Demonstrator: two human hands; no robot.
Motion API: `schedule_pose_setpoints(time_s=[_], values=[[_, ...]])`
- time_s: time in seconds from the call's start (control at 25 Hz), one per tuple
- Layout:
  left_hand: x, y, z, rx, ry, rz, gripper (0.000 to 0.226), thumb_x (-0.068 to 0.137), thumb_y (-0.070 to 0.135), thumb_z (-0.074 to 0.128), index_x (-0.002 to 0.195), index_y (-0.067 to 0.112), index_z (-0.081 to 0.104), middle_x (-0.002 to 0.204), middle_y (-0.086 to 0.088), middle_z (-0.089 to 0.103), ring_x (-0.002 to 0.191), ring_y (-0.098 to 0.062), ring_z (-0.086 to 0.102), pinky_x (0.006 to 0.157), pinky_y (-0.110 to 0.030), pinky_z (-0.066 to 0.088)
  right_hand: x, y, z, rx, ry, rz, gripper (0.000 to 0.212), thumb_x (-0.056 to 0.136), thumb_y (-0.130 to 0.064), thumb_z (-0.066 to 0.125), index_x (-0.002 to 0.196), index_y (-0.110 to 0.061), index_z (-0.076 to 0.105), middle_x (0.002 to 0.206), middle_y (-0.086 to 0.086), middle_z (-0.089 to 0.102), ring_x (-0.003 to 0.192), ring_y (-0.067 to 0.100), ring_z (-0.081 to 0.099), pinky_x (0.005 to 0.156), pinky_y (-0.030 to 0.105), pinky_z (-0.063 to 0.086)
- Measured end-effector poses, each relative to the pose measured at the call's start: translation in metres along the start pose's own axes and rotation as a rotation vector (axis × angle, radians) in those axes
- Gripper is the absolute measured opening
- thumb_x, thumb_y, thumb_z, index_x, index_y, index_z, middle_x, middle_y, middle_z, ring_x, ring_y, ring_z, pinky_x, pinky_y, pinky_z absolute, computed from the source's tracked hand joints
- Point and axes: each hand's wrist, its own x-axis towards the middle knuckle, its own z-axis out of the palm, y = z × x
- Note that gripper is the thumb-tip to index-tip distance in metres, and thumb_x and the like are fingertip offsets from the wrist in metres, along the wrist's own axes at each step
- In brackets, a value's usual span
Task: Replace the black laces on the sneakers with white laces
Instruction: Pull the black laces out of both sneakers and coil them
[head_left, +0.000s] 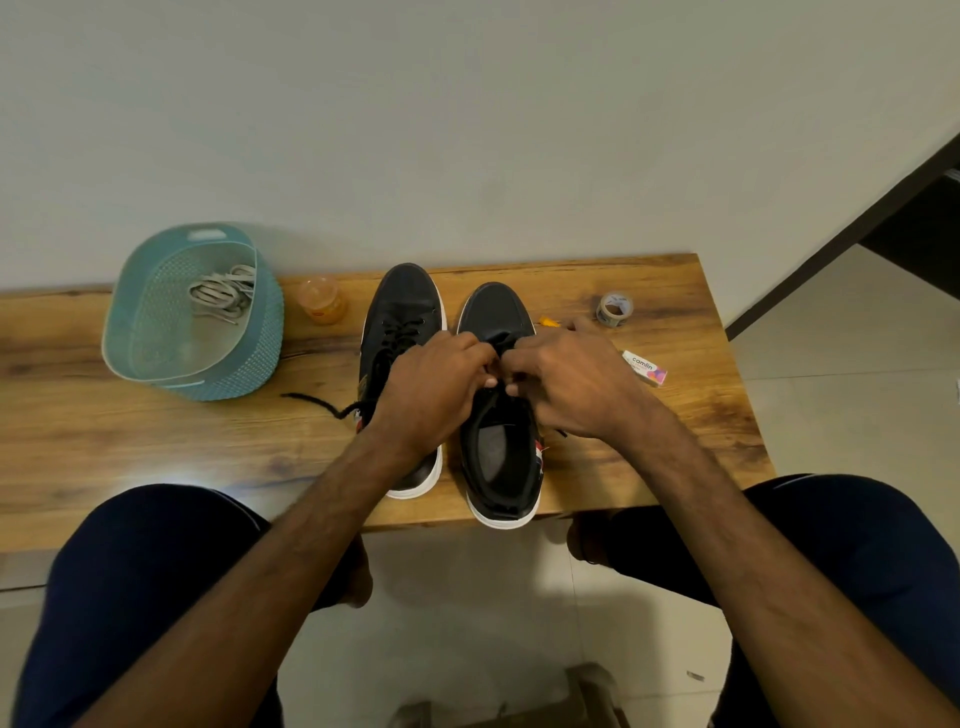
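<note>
The left hand (436, 384) and the right hand (571, 379) meet over the lacing of the right sneaker (497, 467). The fingers of both are curled tight, thumbs tucked under, pinching the black lace (501, 342) where it crosses the tongue; most of that lace is hidden beneath the knuckles, so which eyelet it sits in cannot be told. The right sneaker stands upright on the wooden table (104, 426), toe toward the wall and heel at the near edge, its mouth wide open behind the hands. Just beside it, on the person's left and set slightly farther back, is the left sneaker (402, 301), with its own lace (400, 332) threaded across the front and one loose end (311, 400) trailing over the table away from the right sneaker. Farther left of the right sneaker, beyond the other shoe, stands a small orange jar (321, 301), and well beyond that a teal basket (260, 332) holding the white laces (223, 293) in a loose heap. To the right of the right sneaker, a small orange-yellow object (549, 322) peeks out near its toe behind the right hand, a roll of tape (614, 308) stands farther off, and a little printed box (644, 368) lies nearer the table's right edge.
</note>
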Motion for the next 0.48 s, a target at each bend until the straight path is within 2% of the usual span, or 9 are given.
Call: schedule_pose_setpoints(time_s=[0.08, 0.16, 0.24, 0.32, 0.4, 0.48], values=[[-0.001, 0.004, 0.0, 0.023, 0.045, -0.055, 0.014, 0.097, 0.03, 0.055, 0.11, 0.026, 0.061, 0.108, 0.006, 0.061, 0.097, -0.013, 0.052, 0.077, -0.027, 0.035, -0.001, 0.004, 0.0, 0.071, -0.02, 0.032, 0.002, 0.09, -0.029, 0.06, 0.089, -0.027, 0.06, 0.084, -0.013, 0.061, 0.079, 0.007, 0.052, 0.081, 0.037, 0.036], [-0.002, 0.009, 0.002, -0.012, 0.043, -0.092, 0.009, 0.097, 0.029, 0.056, 0.105, 0.029, 0.061, 0.105, 0.008, 0.061, 0.095, -0.013, 0.053, 0.079, -0.031, 0.041, 0.001, 0.01, 0.003, 0.2, -0.064, 0.071, 0.004, 0.089, -0.027, 0.063, 0.086, -0.027, 0.061, 0.075, -0.013, 0.059, 0.066, 0.001, 0.047, 0.071, 0.033, 0.036], [-0.001, 0.006, 0.002, -0.064, 0.042, -0.147, 0.006, 0.095, 0.026, 0.059, 0.098, 0.029, 0.062, 0.101, 0.009, 0.061, 0.091, -0.011, 0.054, 0.076, -0.032, 0.045, 0.001, 0.02, 0.004, 0.384, -0.125, 0.132, 0.008, 0.086, -0.024, 0.068, 0.083, -0.029, 0.062, 0.074, -0.012, 0.063, 0.069, 0.004, 0.056, 0.066, 0.036, 0.046], [0.001, -0.006, -0.002, -0.094, 0.059, -0.244, 0.006, 0.094, 0.02, 0.06, 0.093, 0.027, 0.06, 0.098, 0.008, 0.061, 0.086, -0.01, 0.055, 0.07, -0.029, 0.044, -0.003, 0.028, 0.005, 0.517, -0.147, 0.181, 0.014, 0.085, -0.019, 0.069, 0.081, -0.03, 0.061, 0.078, -0.011, 0.066, 0.078, 0.011, 0.062, 0.073, 0.042, 0.052], [0.003, -0.018, -0.007, -0.189, 0.068, -0.298, 0.007, 0.096, 0.021, 0.058, 0.092, 0.027, 0.056, 0.099, 0.008, 0.059, 0.085, -0.008, 0.055, 0.071, -0.029, 0.046, -0.006, 0.03, 0.008, 0.616, -0.123, 0.233, 0.016, 0.09, -0.012, 0.065, 0.084, -0.027, 0.06, 0.082, -0.008, 0.065, 0.08, 0.013, 0.061, 0.074, 0.042, 0.052], [0.003, -0.021, -0.009, -0.267, 0.071, -0.26, 0.005, 0.097, 0.022, 0.057, 0.098, 0.027, 0.057, 0.102, 0.01, 0.059, 0.089, -0.008, 0.055, 0.074, -0.031, 0.047, -0.006, 0.027, 0.011, 0.669, -0.095, 0.265, 0.018, 0.093, -0.009, 0.062, 0.086, -0.025, 0.059, 0.084, -0.004, 0.064, 0.078, 0.012, 0.057, 0.07, 0.034, 0.048]])
